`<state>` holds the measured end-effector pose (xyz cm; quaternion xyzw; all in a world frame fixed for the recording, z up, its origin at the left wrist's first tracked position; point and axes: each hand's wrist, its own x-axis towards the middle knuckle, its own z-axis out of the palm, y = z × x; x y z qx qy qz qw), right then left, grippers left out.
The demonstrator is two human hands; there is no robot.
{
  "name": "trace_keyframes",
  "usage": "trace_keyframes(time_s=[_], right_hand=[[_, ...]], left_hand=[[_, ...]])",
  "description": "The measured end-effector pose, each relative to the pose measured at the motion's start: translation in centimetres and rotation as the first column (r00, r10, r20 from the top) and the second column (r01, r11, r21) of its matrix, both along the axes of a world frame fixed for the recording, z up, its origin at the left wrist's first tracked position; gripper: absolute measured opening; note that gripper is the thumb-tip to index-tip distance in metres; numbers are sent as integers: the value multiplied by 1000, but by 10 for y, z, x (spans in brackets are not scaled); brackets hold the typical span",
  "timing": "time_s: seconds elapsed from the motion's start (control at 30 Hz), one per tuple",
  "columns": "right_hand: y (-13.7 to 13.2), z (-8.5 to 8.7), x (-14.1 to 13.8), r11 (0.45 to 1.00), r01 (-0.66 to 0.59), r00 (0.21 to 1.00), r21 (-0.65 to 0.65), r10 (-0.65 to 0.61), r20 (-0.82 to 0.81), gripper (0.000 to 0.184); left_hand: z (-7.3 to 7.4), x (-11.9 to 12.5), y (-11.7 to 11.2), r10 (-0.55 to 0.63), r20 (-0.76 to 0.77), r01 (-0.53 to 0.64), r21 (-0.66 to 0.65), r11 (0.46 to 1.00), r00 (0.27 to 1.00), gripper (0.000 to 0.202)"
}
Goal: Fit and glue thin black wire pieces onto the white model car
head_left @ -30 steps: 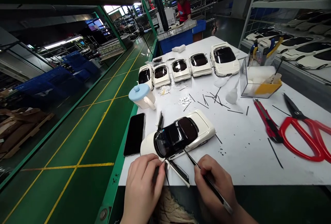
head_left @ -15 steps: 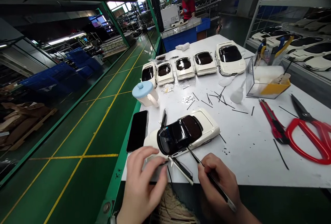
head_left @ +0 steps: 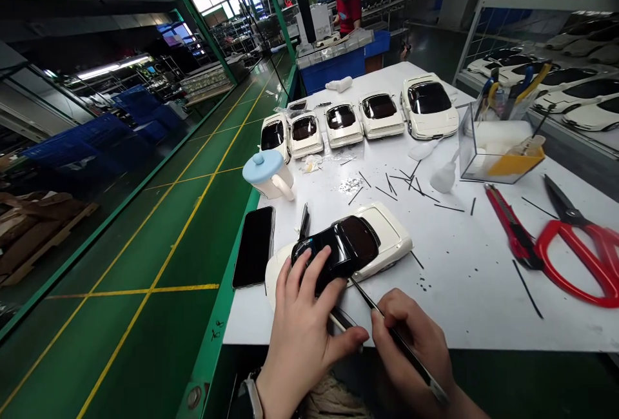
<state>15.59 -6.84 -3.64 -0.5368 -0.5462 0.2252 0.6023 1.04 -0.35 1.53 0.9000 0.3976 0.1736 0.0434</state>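
There, just right of the flat black smartphone (head_left: 254, 246), sat the glossy white, black-roofed model car (head_left: 387, 229), your left hand (head_left: 307, 325) spread over it, fingers apart; your right hand (head_left: 420, 332) pinched a slim black pointed tool (head_left: 420, 369), tip at the car's side: steady palm, light touch suited

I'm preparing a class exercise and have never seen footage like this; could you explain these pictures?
There is no machine here: one person works bare-handed, seen by a camera worn on the head, looking forward and down. The left hand is spread over the front part of a white model car. The right hand holds a slim pointed tool, probably tweezers, its tip near the car's side. Around them on the white table are a phone, a lidded mug, a red cutter, red-handled scissors and a row of similar cars.
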Motion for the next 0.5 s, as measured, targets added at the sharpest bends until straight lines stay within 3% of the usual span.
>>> trace_keyframes(time_s=[0.5], right_hand=[[-4,0,3,999,18,998,-36,-20,-51,19]], left_hand=[[1,2,-1,3,-51,-3,-1,1000,999,49]])
